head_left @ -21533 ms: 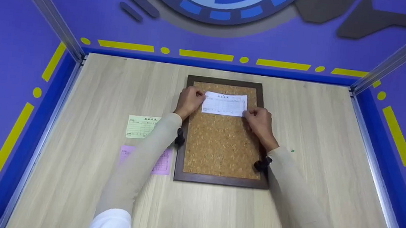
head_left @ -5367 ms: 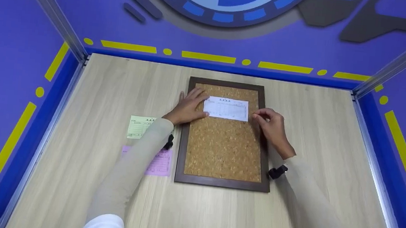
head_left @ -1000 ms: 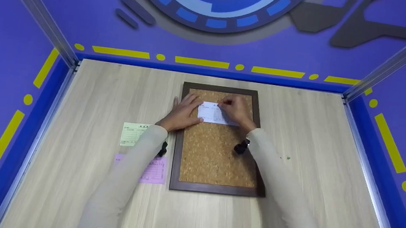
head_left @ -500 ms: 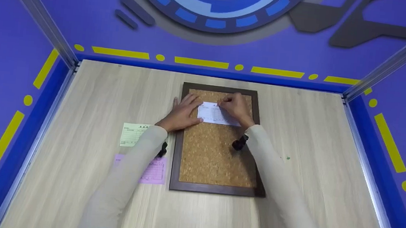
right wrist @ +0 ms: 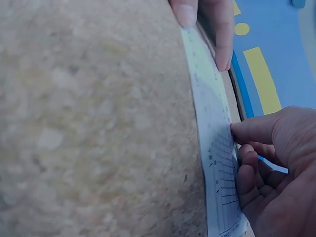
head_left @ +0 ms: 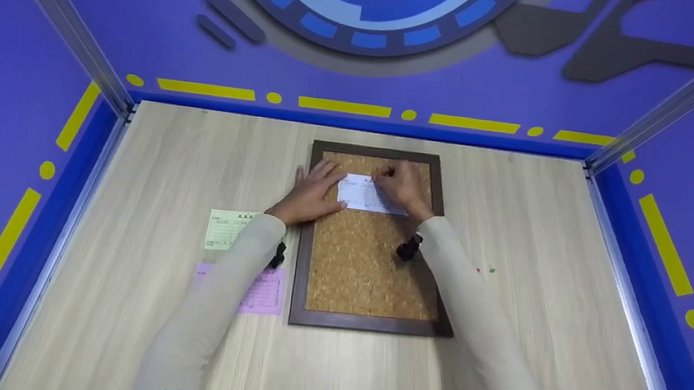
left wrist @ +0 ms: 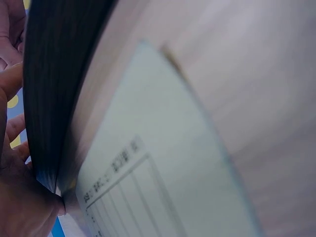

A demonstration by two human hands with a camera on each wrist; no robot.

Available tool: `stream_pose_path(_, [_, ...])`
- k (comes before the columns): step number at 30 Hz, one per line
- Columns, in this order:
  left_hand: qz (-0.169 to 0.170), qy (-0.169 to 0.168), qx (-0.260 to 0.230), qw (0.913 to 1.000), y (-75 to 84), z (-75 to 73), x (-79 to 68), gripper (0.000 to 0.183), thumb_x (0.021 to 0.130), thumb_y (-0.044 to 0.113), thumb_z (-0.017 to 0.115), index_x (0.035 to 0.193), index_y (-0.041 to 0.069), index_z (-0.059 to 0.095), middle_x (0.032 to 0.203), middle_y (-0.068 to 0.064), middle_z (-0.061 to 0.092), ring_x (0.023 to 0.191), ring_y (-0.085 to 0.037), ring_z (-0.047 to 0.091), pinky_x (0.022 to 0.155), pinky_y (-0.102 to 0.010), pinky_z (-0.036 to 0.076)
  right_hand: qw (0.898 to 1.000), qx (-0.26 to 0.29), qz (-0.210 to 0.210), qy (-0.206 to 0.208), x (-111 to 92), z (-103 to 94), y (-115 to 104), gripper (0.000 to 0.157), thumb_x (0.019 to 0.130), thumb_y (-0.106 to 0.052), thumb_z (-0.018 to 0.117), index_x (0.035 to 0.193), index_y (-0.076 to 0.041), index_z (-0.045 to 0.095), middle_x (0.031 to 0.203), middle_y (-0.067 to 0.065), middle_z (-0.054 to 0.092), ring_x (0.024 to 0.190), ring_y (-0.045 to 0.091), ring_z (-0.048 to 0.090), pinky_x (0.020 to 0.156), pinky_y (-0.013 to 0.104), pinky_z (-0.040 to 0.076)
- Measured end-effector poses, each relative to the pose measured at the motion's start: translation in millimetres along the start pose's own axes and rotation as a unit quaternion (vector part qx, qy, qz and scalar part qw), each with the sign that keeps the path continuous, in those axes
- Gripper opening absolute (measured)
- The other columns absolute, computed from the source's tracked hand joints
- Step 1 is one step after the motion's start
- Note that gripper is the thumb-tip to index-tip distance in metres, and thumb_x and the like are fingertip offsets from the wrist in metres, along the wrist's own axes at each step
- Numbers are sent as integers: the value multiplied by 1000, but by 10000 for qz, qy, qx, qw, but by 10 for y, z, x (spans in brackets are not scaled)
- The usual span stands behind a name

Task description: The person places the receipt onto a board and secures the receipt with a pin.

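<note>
Right hand [head_left: 404,184] moved left onto white ruled slip [head_left: 356,194]; grip narrow, cannot tell on what. Left hand [head_left: 307,199] spread wide.

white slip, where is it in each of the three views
Head: white slip, upper part of the corkboard, partly hidden by the right hand.
Left wrist: not seen; the large slip there is the pale green slip.
Right wrist: right of centre, slanting from near the top to the bottom edge.
Shared landmark: the left hand.
</note>
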State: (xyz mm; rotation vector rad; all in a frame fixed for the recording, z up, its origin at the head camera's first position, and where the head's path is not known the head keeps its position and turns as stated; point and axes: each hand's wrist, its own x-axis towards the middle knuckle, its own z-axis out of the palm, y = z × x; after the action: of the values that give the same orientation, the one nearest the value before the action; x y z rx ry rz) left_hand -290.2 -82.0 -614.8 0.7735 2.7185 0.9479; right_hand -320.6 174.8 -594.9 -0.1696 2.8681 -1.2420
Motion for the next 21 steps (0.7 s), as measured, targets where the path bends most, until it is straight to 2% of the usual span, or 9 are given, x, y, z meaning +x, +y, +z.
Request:
stream_pose_path(5, [28,43,63,10000,-1,6,3,77,101,42,73,166,9,48,179,-18,28,169,-36,14,125,-81,0,9998,-6,-183,58,-24,23,32,7,97,-3,76,94,-2,82,89,6,74,82,16,60,72,29,47])
stream_pose_path(16, [-62,-43,95,9999,2,6,6,79,102,44,74,168,10,45,180,-15,28,170,-34,14,127,-80,1,9980,468,-433,-32,-62,33,93,8,101,-3,75,104,0,81,97,11,76,86,19,63,74,30,49])
stream_pose_path(21, [-55,-54,67,9999,-3,4,3,79,102,43,73,168,11,45,180,-15,28,170,-34,14,127,-80,0,9958,615,-672,-71,-50,48,160,9,100,-2,74,104,-1,81,97,11,76,87,20,66,76,33,52])
